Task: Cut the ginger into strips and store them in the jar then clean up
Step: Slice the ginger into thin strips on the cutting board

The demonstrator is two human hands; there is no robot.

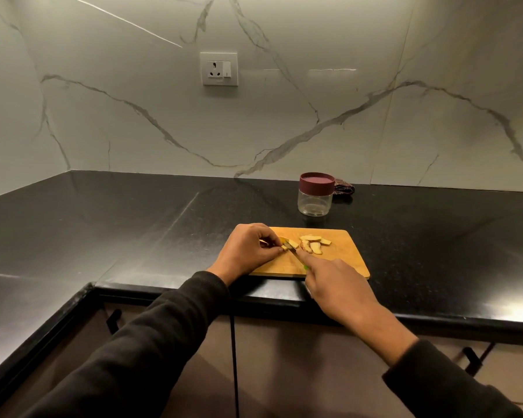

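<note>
A wooden cutting board point(341, 260) lies near the front edge of the black counter. My left hand point(249, 250) pinches a small piece of ginger point(287, 245) at the board's left end. My right hand point(337, 282) grips a knife point(296, 255) with a green handle, index finger along its back, and the blade rests on that ginger piece. Several cut ginger slices point(314, 244) lie in a loose pile on the board just right of the blade. A clear jar point(315, 200) with a maroon lid on stands behind the board.
A dark patterned cloth point(344, 188) lies behind the jar against the marble wall. A wall socket point(219, 69) sits above the counter. The black counter point(133, 221) runs left into a corner. Cabinet doors with dark handles point(114, 321) are below the counter edge.
</note>
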